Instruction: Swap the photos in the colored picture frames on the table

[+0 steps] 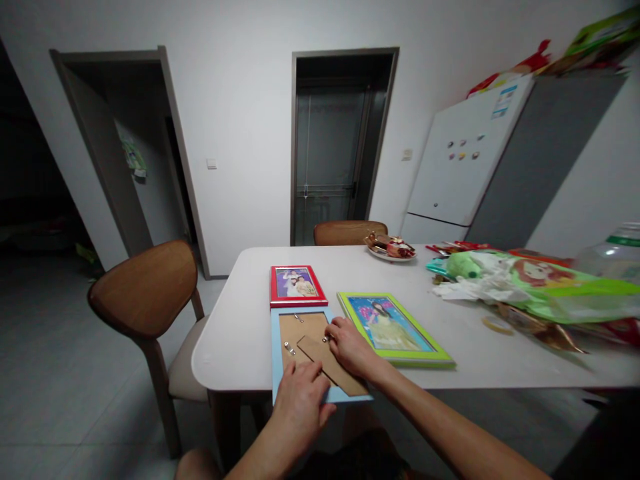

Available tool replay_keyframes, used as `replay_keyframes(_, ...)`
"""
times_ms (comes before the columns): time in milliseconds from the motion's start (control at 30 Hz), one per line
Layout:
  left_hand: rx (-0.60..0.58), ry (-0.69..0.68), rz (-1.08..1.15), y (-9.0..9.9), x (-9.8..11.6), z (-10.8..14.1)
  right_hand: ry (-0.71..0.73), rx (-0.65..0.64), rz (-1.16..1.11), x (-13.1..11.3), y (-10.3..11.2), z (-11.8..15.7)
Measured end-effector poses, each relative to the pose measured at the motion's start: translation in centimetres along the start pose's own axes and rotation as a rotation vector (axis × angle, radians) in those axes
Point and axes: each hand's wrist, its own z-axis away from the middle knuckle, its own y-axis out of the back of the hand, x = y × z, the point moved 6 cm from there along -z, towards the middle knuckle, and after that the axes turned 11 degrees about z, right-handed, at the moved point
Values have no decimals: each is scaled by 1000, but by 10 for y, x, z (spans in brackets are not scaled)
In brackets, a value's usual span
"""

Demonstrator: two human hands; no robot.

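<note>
A light blue photo frame point(277, 357) lies face down at the table's near edge, its brown backing board point(287, 328) and hinged stand leg point(313, 348) facing up. Metal clips point(289, 349) show on the back, one at the left and one near the top. My left hand point(301, 397) lies over the frame's lower part, fingers on the backing and holding nothing. My right hand point(347, 343) is closed, its fingertips at a small metal clip point(326, 339) on the right side. The right fingers partly hide that clip.
A red photo frame point(273, 288) with a picture lies just beyond, and a green photo frame point(430, 359) lies to the right. Farther right are plastic bags point(550, 283), a roll of tape point(497, 326) and a plate of items point(393, 255). A wooden chair point(145, 290) stands left.
</note>
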Motion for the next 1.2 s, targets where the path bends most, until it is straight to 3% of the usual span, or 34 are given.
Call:
replay_keyframes(233, 4, 82, 23, -8, -5, 0, -40, 31, -92, 6, -2, 5)
replay_keyframes(433, 12, 91, 41, 1, -15, 10, -32, 79, -161, 8, 3, 11)
replay_keyframes(533, 72, 124, 9, 9, -31, 20, 32, 121, -180, -8, 13, 18)
replay_keyframes(667, 83, 123, 9, 8, -44, 27, 291, 37, -238, -50, 23, 32)
replay_keyframes(767, 106, 118, 15, 6, -46, 26, 375, 10, -252, -70, 30, 40)
replay_keyframes(1067, 154, 110, 63, 6, -44, 22, 433, -36, -267, -71, 44, 58)
replay_keyframes(1200, 149, 105, 97, 4, -43, 23, 395, -41, -307, -68, 41, 49)
